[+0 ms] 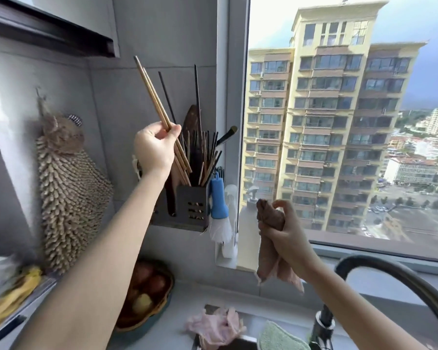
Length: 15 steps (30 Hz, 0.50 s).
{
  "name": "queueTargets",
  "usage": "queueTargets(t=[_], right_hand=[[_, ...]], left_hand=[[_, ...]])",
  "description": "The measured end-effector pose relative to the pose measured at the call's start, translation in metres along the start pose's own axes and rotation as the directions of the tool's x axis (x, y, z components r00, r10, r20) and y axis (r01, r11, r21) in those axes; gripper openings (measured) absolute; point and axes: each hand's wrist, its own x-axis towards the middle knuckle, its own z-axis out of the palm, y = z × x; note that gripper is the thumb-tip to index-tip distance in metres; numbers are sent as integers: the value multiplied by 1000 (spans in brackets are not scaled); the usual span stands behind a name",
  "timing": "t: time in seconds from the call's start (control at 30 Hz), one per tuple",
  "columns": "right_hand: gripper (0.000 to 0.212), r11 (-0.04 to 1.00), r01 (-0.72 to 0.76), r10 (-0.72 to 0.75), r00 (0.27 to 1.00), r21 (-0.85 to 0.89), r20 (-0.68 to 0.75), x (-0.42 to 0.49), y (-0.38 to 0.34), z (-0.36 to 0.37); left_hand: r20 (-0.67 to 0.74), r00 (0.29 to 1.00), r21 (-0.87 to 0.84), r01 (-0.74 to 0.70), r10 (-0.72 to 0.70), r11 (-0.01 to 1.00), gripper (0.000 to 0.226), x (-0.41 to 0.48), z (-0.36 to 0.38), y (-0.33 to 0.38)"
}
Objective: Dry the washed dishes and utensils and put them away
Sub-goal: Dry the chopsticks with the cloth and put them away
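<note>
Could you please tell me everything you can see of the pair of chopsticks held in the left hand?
The chopsticks are a pair of long, slim, light-brown sticks, seemingly wood or bamboo. The left hand pinches them near mid-length. They tilt, upper ends toward the upper left, lower ends dipping into the dark wall-mounted utensil holder among other chopsticks.

matt wooden chopsticks [152,92], fuzzy towel [68,183]

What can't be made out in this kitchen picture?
Head view:
Chopsticks: tips hidden in the holder.
Bowl: blurred, partly behind the left arm.
Cloth: middle covered by the right hand.
Faucet: end cut off at the right edge.
</note>
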Motion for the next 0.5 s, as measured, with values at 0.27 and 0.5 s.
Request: queueTargets(t=[0.27,0.5], right_hand=[[37,996,-28,28,1000,-80,4,-5,19,6],[40,991,-94,95,995,-94,5,-24,35,-6]], left_hand=[[278,949,540,-27,-148,841,22,-16,36,-34],[372,845,480,179,-384,859,31,-6,38,-41]])
